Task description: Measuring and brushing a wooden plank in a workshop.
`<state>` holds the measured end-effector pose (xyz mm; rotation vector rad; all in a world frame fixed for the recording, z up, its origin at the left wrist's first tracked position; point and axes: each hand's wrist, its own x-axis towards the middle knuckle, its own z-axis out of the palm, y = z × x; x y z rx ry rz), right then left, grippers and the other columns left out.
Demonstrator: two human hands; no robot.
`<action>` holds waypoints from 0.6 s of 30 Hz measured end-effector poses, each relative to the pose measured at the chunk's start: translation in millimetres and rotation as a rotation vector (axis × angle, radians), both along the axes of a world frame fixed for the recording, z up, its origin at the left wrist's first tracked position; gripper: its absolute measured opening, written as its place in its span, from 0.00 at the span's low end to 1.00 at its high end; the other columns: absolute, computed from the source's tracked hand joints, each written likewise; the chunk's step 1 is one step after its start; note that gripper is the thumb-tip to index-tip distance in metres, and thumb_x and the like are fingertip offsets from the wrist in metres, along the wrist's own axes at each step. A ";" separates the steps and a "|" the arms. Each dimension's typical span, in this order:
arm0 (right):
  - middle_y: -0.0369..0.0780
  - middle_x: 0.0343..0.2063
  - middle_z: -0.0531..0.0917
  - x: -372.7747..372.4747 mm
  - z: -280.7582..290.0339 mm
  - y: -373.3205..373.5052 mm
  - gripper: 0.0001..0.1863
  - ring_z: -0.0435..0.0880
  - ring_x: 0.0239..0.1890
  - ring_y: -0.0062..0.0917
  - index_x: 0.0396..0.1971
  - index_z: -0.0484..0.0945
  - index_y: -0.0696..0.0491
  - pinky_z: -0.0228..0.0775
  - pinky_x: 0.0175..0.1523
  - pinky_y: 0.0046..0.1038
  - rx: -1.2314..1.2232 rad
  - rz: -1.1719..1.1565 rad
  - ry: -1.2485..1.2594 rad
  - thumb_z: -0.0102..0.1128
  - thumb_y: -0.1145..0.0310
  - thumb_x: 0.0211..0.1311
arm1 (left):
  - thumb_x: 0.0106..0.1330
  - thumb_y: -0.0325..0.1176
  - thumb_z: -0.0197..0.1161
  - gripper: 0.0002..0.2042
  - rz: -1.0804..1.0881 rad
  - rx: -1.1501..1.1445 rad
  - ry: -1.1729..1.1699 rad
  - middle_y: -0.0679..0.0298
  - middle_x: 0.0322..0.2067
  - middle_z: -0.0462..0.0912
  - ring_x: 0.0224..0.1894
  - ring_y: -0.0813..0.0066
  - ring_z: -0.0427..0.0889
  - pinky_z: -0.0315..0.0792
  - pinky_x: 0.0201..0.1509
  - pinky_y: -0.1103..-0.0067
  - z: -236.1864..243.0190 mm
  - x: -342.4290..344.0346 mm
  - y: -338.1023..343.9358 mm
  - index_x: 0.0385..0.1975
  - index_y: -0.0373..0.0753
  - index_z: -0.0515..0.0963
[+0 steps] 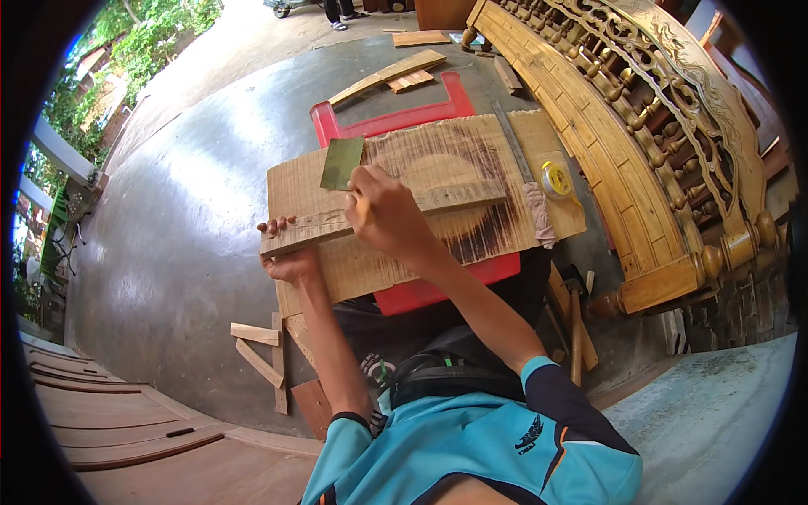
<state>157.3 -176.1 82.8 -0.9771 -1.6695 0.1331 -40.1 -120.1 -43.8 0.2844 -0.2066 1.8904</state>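
A narrow wooden strip (463, 194) lies slanted across a rough board (396, 147) on a red plastic stool (446, 278). My left hand (290, 261) grips the strip's left end, fingertips curled over its far edge. My right hand (383, 210) is closed above the strip around a thin yellow stick, apparently a pencil (364, 211). A flat olive-green square (339, 164) rests on the board beyond my right hand. At the right lie a long metal bar (512, 143) with a cloth-wrapped end and a yellow tape measure (555, 180).
A carved wooden bench (627, 177) stands close along the right. Loose planks (383, 76) lie past the stool and at the lower left (261, 353). A long-handled tool (575, 328) leans low at the right. Another person's legs (337, 17) stand in the background.
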 end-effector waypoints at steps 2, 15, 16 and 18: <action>0.48 0.15 0.78 0.3 -2.5 0.9 0.05 0.81 0.21 0.43 0.18 0.74 0.63 0.74 0.31 0.38 -0.309 0.154 -0.016 0.54 0.76 0.46 | 0.56 0.41 0.52 0.15 0.017 -0.042 -0.011 0.63 0.32 0.68 0.36 0.67 0.68 0.66 0.50 0.67 1.1 0.9 -1.3 0.40 0.41 0.70; 0.44 0.14 0.76 21.6 6.6 15.0 0.05 0.79 0.18 0.38 0.21 0.70 0.60 0.69 0.24 0.32 0.182 -0.025 0.292 0.56 0.76 0.50 | 0.60 0.51 0.62 0.21 -0.165 -0.044 -0.032 0.62 0.31 0.72 0.38 0.67 0.72 0.69 0.50 0.70 8.4 1.1 -7.0 0.44 0.42 0.72; 0.43 0.15 0.77 22.5 1.9 12.6 0.05 0.79 0.19 0.36 0.22 0.71 0.60 0.70 0.25 0.29 -0.108 0.124 0.286 0.57 0.76 0.50 | 0.60 0.51 0.62 0.21 -0.088 -0.150 0.052 0.62 0.30 0.74 0.37 0.67 0.73 0.70 0.48 0.70 7.2 2.5 -7.5 0.44 0.43 0.73; 0.44 0.22 0.78 23.8 -8.3 7.2 0.04 0.81 0.25 0.35 0.25 0.71 0.59 0.71 0.28 0.28 -0.368 0.177 0.236 0.57 0.76 0.52 | 0.60 0.51 0.62 0.19 -0.112 -0.115 0.008 0.60 0.30 0.79 0.35 0.66 0.77 0.72 0.47 0.69 7.0 3.7 -8.9 0.44 0.46 0.74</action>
